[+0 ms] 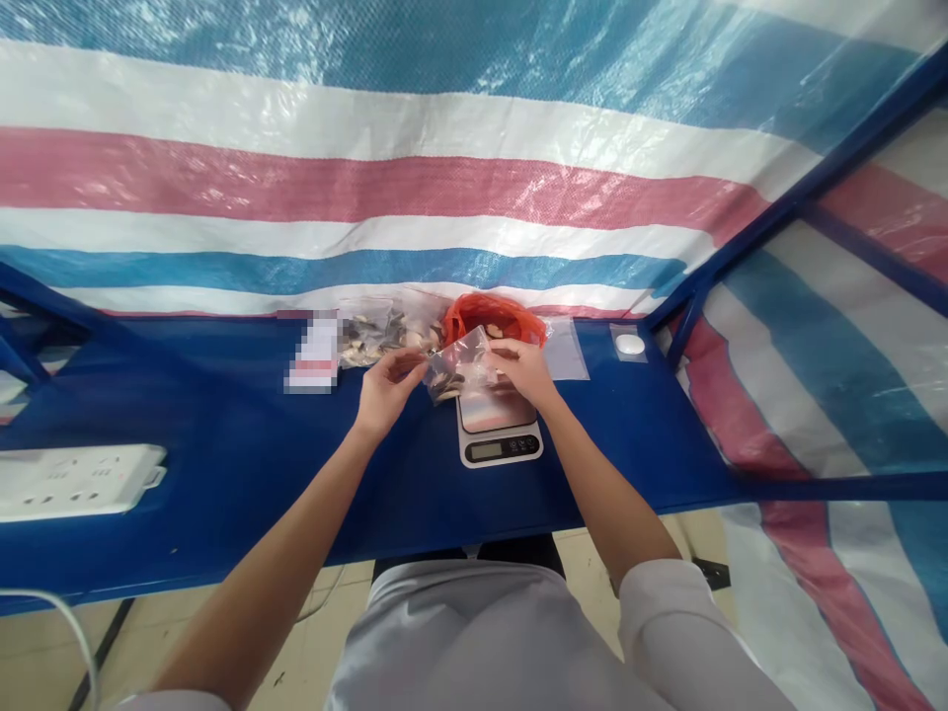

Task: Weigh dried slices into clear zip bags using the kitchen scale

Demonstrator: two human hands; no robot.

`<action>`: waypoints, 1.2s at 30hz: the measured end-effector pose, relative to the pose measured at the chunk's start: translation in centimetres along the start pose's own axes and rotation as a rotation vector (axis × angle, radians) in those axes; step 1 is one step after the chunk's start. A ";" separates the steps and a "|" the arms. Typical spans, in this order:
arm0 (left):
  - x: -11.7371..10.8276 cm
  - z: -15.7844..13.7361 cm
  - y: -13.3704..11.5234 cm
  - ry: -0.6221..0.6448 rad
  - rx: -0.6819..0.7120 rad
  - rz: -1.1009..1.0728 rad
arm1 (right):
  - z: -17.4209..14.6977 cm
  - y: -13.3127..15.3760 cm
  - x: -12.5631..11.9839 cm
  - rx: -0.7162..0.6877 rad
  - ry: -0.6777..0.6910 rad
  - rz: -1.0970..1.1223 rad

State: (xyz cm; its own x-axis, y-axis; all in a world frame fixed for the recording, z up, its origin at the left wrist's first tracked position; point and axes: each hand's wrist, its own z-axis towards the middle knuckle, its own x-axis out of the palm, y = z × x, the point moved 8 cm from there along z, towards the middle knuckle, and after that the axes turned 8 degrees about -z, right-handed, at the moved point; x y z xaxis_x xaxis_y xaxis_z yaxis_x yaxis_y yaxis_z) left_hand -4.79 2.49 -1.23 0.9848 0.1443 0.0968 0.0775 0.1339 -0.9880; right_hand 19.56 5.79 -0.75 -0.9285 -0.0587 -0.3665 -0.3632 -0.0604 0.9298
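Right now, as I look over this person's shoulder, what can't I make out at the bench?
All in the head view:
1. Scale display: too small and faint to read.
2. Red bag: its lower part is hidden behind the clear bag and right hand.
3. White card: its print is blurred into blocks.
4. Power strip: its far end is cut off by the left edge.

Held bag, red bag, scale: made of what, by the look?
Held bag: thin, glossy clear plastic film; pieces show through and it catches highlights.
Red bag: likely thin plastic film, slightly shiny; its rim is crinkled.
Scale body: probably smooth molded plastic, white with a dark panel. Platform: perhaps metal, judging by its reflective sheen; glass isn't ruled out.
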 end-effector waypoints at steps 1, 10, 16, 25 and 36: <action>-0.3 0.0 -0.6 -0.018 0.060 0.088 | 0.0 0.1 0.0 -0.010 -0.008 -0.041; 5.2 -0.5 -2.9 0.244 0.103 0.232 | -0.6 3.3 1.0 -0.129 -0.029 -0.223; 6.4 0.9 -0.7 0.235 -0.186 -0.028 | -0.9 4.5 1.2 -0.204 0.014 -0.197; 6.8 1.0 0.4 0.170 -0.346 -0.189 | -0.5 2.8 1.7 -0.062 0.147 0.012; 7.1 1.5 1.4 0.171 -0.432 -0.275 | -0.4 3.5 0.6 -0.129 0.070 -0.233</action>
State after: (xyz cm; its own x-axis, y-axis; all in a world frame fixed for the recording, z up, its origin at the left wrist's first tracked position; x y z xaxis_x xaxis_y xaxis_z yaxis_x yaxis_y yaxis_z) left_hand 2.13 5.18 -1.77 0.9275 -0.0054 0.3738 0.3579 -0.2765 -0.8919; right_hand 17.77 5.17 2.30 -0.8120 -0.0973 -0.5755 -0.5492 -0.2064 0.8098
